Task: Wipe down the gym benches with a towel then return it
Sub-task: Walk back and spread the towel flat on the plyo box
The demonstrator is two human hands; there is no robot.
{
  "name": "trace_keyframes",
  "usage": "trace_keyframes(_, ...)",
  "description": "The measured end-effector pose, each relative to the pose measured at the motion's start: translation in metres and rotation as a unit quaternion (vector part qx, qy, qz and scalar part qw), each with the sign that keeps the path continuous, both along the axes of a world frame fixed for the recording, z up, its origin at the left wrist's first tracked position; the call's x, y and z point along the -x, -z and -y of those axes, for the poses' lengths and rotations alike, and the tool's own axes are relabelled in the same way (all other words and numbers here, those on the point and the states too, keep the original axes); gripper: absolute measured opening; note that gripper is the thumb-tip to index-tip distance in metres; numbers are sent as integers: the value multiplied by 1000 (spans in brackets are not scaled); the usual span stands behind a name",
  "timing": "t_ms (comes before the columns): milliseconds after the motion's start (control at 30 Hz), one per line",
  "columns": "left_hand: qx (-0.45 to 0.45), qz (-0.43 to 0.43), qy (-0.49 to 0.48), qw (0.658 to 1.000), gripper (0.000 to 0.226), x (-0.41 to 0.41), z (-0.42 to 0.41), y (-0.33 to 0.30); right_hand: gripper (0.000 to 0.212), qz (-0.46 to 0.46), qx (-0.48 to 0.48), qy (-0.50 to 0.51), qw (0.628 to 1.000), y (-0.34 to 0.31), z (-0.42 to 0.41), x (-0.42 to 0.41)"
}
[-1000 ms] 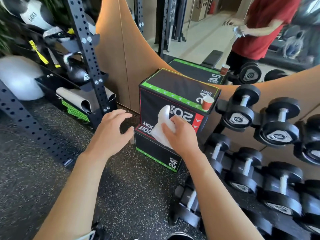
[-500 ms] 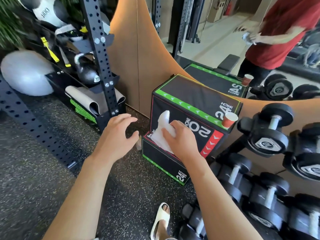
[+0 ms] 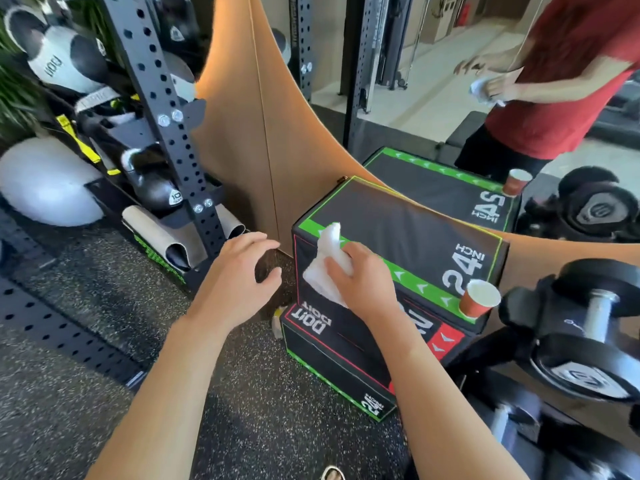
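The towel (image 3: 327,268) is white, crumpled and bunched, one twisted end poking up above the knuckles and a flatter fold hanging below the palm. The right hand (image 3: 363,284) grips it with curled fingers, holding it at the front upper edge of a black padded box (image 3: 408,230) trimmed in green, just where the top meets the front face. The left hand (image 3: 239,278) holds nothing; its fingers are loosely spread and slightly bent, hovering above the speckled floor (image 3: 86,341) just left of the box. A red paper cup (image 3: 478,299) stands on the box's near right corner; its inside looks pale, and what it holds cannot be told. A steel rack (image 3: 166,126) to the left carries a kettlebell (image 3: 156,181) on a shelf, with a rolled mat (image 3: 180,237) below it. Dumbbells (image 3: 585,344) sit on a stand at right.
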State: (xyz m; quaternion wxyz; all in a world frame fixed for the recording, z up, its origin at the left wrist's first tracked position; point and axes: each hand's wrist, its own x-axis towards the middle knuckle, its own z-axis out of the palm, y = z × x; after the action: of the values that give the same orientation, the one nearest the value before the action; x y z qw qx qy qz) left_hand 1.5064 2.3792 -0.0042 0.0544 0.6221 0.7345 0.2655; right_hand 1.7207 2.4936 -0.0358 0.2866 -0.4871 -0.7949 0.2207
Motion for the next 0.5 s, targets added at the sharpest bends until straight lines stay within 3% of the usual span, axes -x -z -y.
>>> trace_keyframes(400,35,-1,74,997,42,19,-139,15,38,3,34,82,996,30,-105,10)
trace_keyframes(500,36,2,124,992,43,29,-181,17,21,5,60,90,994,36,-130,12)
